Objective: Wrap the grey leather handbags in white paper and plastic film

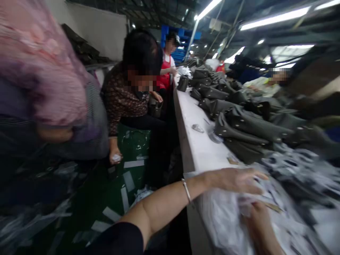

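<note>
My left hand (239,180) reaches across the near end of the white table, palm down. Its fingers are stretched out over a thin whitish plastic bag (220,219); motion blurs their tips. Just below it, my right hand (259,221) is closed, thumb uppermost, around a bunched part of the bag. The bag spreads over the table edge and hangs down its side. A small tan strip (273,207) lies beyond my right thumb, too blurred to name.
Dark grey-green studded bags (247,124) are heaped along the white table (186,120). White crumpled material (292,163) lies at right. A seated person (127,92) and a person in a pink top (47,71) are at left. Paper strips (134,164) litter the green floor.
</note>
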Motion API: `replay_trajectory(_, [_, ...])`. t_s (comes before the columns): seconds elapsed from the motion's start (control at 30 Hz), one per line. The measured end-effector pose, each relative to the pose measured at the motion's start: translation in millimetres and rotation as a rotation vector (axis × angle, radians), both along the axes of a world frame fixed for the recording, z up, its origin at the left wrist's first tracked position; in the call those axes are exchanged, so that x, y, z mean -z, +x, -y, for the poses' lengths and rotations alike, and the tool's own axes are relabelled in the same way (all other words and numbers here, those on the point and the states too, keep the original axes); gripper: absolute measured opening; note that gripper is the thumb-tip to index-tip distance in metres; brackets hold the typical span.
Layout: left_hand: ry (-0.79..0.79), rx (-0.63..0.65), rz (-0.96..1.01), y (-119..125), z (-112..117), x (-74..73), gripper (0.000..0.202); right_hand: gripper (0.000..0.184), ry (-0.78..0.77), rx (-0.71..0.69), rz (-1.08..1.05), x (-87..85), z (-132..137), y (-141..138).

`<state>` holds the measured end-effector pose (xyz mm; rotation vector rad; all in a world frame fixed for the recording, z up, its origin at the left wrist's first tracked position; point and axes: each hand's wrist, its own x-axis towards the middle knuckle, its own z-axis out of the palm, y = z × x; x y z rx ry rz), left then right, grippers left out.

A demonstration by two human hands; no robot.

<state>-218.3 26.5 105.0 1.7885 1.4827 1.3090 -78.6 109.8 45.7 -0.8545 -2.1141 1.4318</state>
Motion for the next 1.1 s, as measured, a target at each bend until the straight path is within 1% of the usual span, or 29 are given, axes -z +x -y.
replay_trajectory(0.03, [0.035,0.063,0.006,-7.3,6.0,-4.1,0.035,0.026,-0.036,0.027,-0.019,-8.0,9.7,4.6])
replay_trajectory(0.07, [0.029,0.118,-0.015,-14.1,9.5,-7.7,0.026,0.025,-0.086,0.036,-0.04,-15.6,18.6,7.0])
replay_trajectory(0.1, [0.006,0.146,-0.022,-19.4,10.6,-11.2,0.015,0.024,-0.145,0.021,-0.064,-22.1,26.0,7.1])
replay_trajectory(0.13, [0.002,0.128,0.001,-22.3,10.0,-14.7,0.008,0.023,-0.168,-0.004,-0.079,-27.2,31.3,5.5])
replay_trajectory(0.17, [0.015,0.115,0.035,-21.9,8.7,-18.3,0.004,0.021,-0.161,-0.039,-0.082,-30.5,34.3,3.2])
replay_trajectory(0.23, [0.073,0.101,0.14,-11.2,6.9,-25.7,0.01,0.018,-0.045,-0.096,-0.051,-32.1,33.6,-1.5])
replay_trajectory(0.3, [0.117,0.142,0.274,9.0,7.9,-30.1,0.02,0.017,0.095,-0.118,-0.015,-28.2,27.2,-4.0])
replay_trajectory(0.33, [0.116,0.16,0.349,20.4,9.0,-30.2,0.024,0.015,0.139,-0.119,-0.004,-25.1,23.5,-4.4])
replay_trajectory(0.37, [0.103,0.16,0.422,31.0,10.1,-28.6,0.027,0.014,0.161,-0.117,0.002,-21.7,20.4,-4.2])
replay_trajectory(0.4, [0.09,0.133,0.477,40.1,11.0,-25.3,0.028,0.012,0.167,-0.113,0.006,-18.7,18.2,-3.1])
replay_trajectory(0.43, [0.09,0.069,0.502,46.8,11.6,-20.8,0.028,0.01,0.164,-0.113,0.012,-16.4,17.3,-1.0])
replay_trajectory(0.47, [0.105,-0.022,0.487,50.9,11.8,-15.3,0.027,0.01,0.163,-0.12,0.024,-15.2,17.7,2.3])
replay_trajectory(0.53, [0.149,-0.211,0.386,52.1,10.8,-3.4,0.024,0.016,0.148,-0.127,0.034,-17.1,21.4,12.5])
replay_trajectory(0.57, [0.167,-0.279,0.335,50.4,9.7,2.2,0.022,0.019,0.133,-0.123,0.026,-20.3,23.9,19.0])
replay_trajectory(0.6, [0.177,-0.317,0.3,48.1,8.2,7.5,0.021,0.022,0.112,-0.1,0.007,-24.9,26.2,25.8])
replay_trajectory(0.67, [0.179,-0.316,0.269,44.9,4.2,16.3,0.019,0.027,0.037,0.027,-0.093,-36.5,29.1,37.5])
replay_trajectory(0.73, [0.186,-0.28,0.257,45.3,-0.5,23.3,0.017,0.032,-0.096,0.201,-0.268,-48.2,28.8,42.2])
replay_trajectory(0.8, [0.183,-0.225,0.29,48.2,-4.8,29.0,0.018,0.038,-0.25,0.328,-0.463,-55.6,25.7,37.5])
replay_trajectory(0.83, [0.178,-0.202,0.324,49.5,-6.4,31.2,0.02,0.04,-0.315,0.352,-0.537,-56.9,23.4,32.4])
replay_trajectory(0.9, [0.175,-0.191,0.397,50.1,-7.7,34.2,0.027,0.041,-0.401,0.359,-0.598,-55.1,18.8,21.2])
replay_trajectory(0.97, [0.194,-0.219,0.5,47.8,-6.7,34.8,0.036,0.04,-0.434,0.333,-0.574,-50.0,15.8,13.8])
replay_trajectory(1.03, [0.203,-0.214,0.69,44.2,-4.8,33.4,0.044,0.04,-0.414,0.265,-0.499,-44.6,15.6,13.1])
replay_trajectory(1.1, [0.184,-0.176,0.848,41.9,-3.9,31.2,0.047,0.048,-0.337,0.136,-0.4,-40.5,17.4,16.9])
